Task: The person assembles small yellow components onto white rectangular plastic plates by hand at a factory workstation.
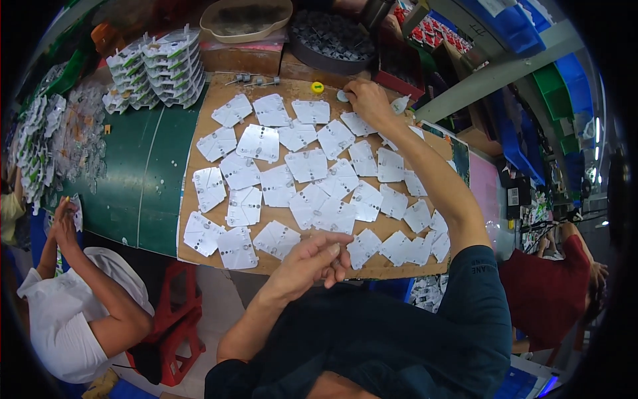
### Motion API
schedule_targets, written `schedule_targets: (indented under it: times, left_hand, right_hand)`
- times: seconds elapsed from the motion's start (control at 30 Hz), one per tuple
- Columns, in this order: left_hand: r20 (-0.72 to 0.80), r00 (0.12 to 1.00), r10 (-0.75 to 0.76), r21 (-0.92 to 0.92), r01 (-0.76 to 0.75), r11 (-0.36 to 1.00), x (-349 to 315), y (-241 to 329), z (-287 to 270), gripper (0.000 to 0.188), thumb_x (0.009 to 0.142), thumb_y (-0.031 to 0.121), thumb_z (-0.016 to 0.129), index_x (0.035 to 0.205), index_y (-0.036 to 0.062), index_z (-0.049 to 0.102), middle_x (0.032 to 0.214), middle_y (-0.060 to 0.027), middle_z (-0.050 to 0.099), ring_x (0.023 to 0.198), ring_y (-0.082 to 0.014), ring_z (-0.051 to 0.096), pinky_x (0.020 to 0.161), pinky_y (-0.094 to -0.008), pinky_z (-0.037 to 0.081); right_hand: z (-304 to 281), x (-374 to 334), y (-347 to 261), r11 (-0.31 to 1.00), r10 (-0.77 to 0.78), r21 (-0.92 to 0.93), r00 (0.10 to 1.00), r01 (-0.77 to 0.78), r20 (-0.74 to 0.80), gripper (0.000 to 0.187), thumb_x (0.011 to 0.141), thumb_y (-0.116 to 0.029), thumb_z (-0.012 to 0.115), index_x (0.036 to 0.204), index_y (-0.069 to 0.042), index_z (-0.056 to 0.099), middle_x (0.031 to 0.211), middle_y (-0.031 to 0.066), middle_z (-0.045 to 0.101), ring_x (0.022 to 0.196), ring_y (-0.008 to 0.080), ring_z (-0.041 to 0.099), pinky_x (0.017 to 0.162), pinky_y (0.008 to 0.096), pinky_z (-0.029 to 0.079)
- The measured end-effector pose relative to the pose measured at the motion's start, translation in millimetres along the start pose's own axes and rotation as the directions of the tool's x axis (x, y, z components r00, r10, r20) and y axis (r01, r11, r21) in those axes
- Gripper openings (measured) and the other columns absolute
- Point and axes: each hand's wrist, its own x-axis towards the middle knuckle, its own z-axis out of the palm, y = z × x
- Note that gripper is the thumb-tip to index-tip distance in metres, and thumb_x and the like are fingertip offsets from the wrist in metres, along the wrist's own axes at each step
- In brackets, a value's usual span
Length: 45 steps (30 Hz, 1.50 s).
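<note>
My left hand (312, 261) hovers at the near edge of the board, palm turned up. Its thumb and fingers are curled together, and anything small between them is hidden. Stretched to the far right of the board, my right hand (367, 100) has bent fingers down beside a small round white dish (342, 96). What those fingertips grip cannot be made out. Many flat white plastic plates (258, 142) with small clear and grey parts on them cover the brown board (193, 233). Past them lies a yellow round cap (317, 87), and a small white bottle (399, 104) stands right of my right hand.
Stacked white-and-green parts (173, 66) stand at the back left on a green table (126, 199). Behind the board are a beige tray (246, 26) and a dark round bin (332, 43) of small grey pieces. Co-workers sit at left (93, 306) and right (548, 292).
</note>
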Motion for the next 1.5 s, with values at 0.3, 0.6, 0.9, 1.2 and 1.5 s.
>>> schedule_targets:
  times: [0.3, 0.6, 0.9, 1.2, 1.5]
  left_hand:
    - [-0.033, 0.994, -0.108, 0.092, 0.111, 0.99, -19, -21, 8, 0.028, 0.102, 0.018, 0.047, 0.123, -0.0016, 0.053, 0.084, -0.0038, 0.058, 0.058, -0.0043, 0.051, 0.044, -0.0149, 0.035]
    - [-0.033, 0.987, -0.159, 0.032, 0.16, 0.987, -21, -39, 25, 0.023, 0.103, 0.018, 0.046, 0.116, 0.0016, 0.055, 0.083, -0.0047, 0.059, 0.061, -0.0062, 0.05, 0.045, -0.0156, 0.035]
    - [0.039, 0.948, -0.317, 0.192, 0.304, 0.933, -1, -80, 49, 0.022, 0.1, 0.014, 0.053, 0.115, -0.0015, 0.06, 0.09, -0.0055, 0.058, 0.067, -0.0068, 0.052, 0.048, -0.0162, 0.038]
    - [0.025, 0.925, -0.379, 0.113, 0.374, 0.92, 11, -86, 60, 0.026, 0.103, 0.015, 0.048, 0.121, -0.0013, 0.057, 0.085, -0.007, 0.06, 0.059, -0.007, 0.05, 0.044, -0.0157, 0.036]
    - [0.035, 0.908, -0.417, 0.094, 0.413, 0.906, 20, -88, 61, 0.02, 0.101, 0.017, 0.051, 0.114, 0.0008, 0.053, 0.094, -0.0123, 0.065, 0.065, -0.01, 0.059, 0.048, -0.0185, 0.043]
  right_hand:
    - [2, 0, 2, 0.998, 0.059, -0.023, 0.997, -0.058, 0.045, 0.019, 0.085, -0.015, 0.063, 0.095, -0.001, 0.072, 0.093, 0.0198, 0.069, 0.089, 0.0378, 0.066, 0.081, 0.0468, 0.052]
    - [-76, -79, 21, 0.957, 0.175, 0.266, 0.965, -0.119, -0.198, 0.026, 0.085, -0.023, 0.068, 0.098, -0.001, 0.07, 0.073, 0.0155, 0.067, 0.066, 0.0246, 0.064, 0.065, 0.0363, 0.05]
    - [-139, -298, 28, 0.865, 0.415, 0.299, 0.909, -0.403, 0.026, 0.019, 0.088, -0.011, 0.064, 0.103, 0.0, 0.068, 0.093, 0.01, 0.068, 0.078, 0.0189, 0.064, 0.07, 0.0313, 0.05]
    - [-139, -336, 52, 0.908, 0.399, 0.159, 0.916, -0.388, -0.045, 0.013, 0.088, -0.009, 0.063, 0.097, -0.001, 0.067, 0.093, 0.0131, 0.065, 0.077, 0.0291, 0.064, 0.068, 0.0365, 0.05]
    - [-122, -333, 58, 0.93, 0.368, 0.022, 0.93, -0.368, -0.01, 0.014, 0.089, -0.012, 0.061, 0.098, -0.002, 0.067, 0.094, 0.0127, 0.063, 0.085, 0.0322, 0.063, 0.076, 0.0409, 0.05]
